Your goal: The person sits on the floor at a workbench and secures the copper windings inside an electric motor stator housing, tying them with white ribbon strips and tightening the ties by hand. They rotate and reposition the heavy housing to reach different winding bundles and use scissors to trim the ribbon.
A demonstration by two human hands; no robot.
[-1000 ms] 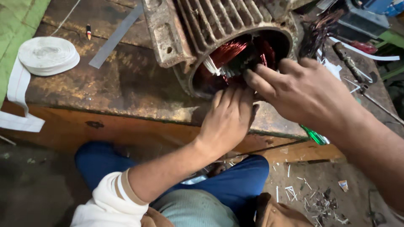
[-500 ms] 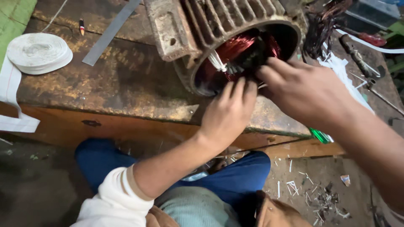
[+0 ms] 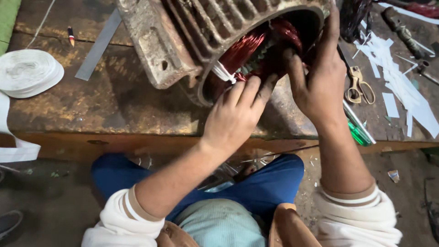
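Observation:
A rusty finned motor housing (image 3: 183, 36) lies on its side on a worn wooden bench (image 3: 114, 110), its open end facing me. Red copper windings (image 3: 244, 48) fill the opening, with a white tie (image 3: 224, 73) at the near edge. My left hand (image 3: 235, 114) presses its fingertips into the windings at the lower rim. My right hand (image 3: 318, 77) reaches in from the right, fingers curled on the coils and thumb up along the rim. What the fingertips pinch is hidden.
A roll of white tape (image 3: 27, 73) trails a strip off the bench's left end. A grey metal strip (image 3: 98, 45) and a small pen (image 3: 71, 35) lie behind it. Scissors (image 3: 359, 84), a green-handled tool (image 3: 359, 132) and white paper offcuts (image 3: 402, 91) lie at the right.
My head has moved closer, so the motor opening fills more of the view. My right hand has risen from the lower rim to the right side of the opening. My left hand stays at the windings.

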